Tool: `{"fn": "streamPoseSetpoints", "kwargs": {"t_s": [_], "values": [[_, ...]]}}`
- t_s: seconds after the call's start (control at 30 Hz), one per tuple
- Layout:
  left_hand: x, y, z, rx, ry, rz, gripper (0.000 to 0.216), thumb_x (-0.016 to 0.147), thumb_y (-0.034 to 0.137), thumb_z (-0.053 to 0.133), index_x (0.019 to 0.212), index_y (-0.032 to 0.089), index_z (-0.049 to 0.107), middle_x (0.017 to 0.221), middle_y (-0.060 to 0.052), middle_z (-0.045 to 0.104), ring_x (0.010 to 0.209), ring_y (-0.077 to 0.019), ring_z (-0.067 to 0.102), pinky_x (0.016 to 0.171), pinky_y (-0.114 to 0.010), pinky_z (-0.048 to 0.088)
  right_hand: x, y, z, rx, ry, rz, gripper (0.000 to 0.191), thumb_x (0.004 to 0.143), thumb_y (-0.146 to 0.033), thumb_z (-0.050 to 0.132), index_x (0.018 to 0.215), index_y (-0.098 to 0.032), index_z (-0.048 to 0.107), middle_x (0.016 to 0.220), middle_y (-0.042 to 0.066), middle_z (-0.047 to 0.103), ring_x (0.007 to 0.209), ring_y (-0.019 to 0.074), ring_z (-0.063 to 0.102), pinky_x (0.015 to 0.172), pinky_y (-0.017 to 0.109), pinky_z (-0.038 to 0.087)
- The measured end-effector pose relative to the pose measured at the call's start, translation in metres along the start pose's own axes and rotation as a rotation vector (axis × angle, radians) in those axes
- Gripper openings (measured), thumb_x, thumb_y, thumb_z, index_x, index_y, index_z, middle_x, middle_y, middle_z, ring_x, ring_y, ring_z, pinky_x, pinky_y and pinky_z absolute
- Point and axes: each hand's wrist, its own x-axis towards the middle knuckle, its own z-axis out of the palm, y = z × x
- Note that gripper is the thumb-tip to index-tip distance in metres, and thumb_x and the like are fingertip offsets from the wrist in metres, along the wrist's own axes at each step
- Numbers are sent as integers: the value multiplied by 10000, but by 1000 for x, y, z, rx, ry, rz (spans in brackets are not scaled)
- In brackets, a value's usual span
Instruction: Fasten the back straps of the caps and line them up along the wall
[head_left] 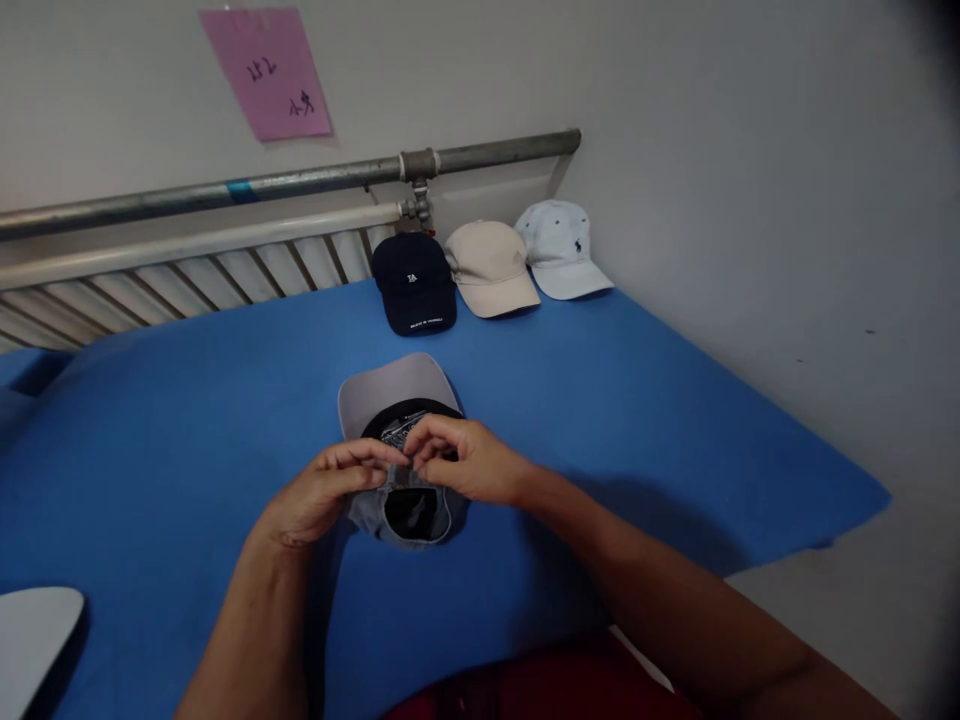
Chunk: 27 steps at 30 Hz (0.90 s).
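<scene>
a person's two bare hands work at a grey baseball cap [386, 388] that lies upside down near the middle of a blue padded table [187, 430], its pale brim pointing away from the wearer of the camera and its dark lining and printed inner label facing up. the left hand [322, 492] and the right hand [472, 462] meet over the near side of the cap's opening, fingertips almost touching each other. both are closed in a narrow pinch on the grey band [403, 478] at the cap's back edge, the thumbs tucked under and the other fingers curled over the top. below the hands, the rounded rear of the crown shows a dark gap. at the far end of the table three more caps sit in a row against the wall, brims toward the camera: a navy cap [414, 285] with small white lettering, a beige cap [491, 265] just beside it, and a light blue cap [559, 250] with a small dark emblem next in line. behind them run a grey metal pipe [300, 182] and a white slatted panel [225, 275]. a pink sheet of paper [266, 72] with handwritten marks hangs on the wall above. a white rounded object [34, 630] lies at the lower left edge of the table, and a strip of red clothing [540, 690] shows between the forearms.
</scene>
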Motion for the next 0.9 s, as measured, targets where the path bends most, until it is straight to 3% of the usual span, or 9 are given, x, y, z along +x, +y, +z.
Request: {"fn": "streamPoseSetpoints", "kwargs": {"t_s": [0.47,0.6,0.73,0.9], "values": [[-1,3,6,-8,6,30,113,641,176,706,753,176,714,676,11,629,600,-80,534,583,-179,421,0,-3,-1,-97,75,7,134,694,-80,532,772,-189,543,669,-51,537,611,83,481,591,224,391],[-1,2,5,-5,15,29,147,653,197,716,799,180,711,682,15,609,619,-74,519,598,-172,407,-1,-7,-2,-104,76,-54,149,722,-100,560,841,-186,586,745,-31,578,682,97,525,660,245,437],[1,1,5,9,25,38,161,667,208,723,820,175,686,714,14,586,654,-77,494,613,-176,389,-3,-9,-2,-209,3,-176,283,696,-106,661,961,-201,631,894,-6,599,801,117,552,747,264,465],[1,2,8,54,44,38,137,703,231,707,813,172,650,733,15,567,688,-92,487,639,-198,382,-2,-3,0,-339,-18,-229,301,723,-177,701,1014,-232,646,875,-13,566,782,113,547,751,266,478]]}}
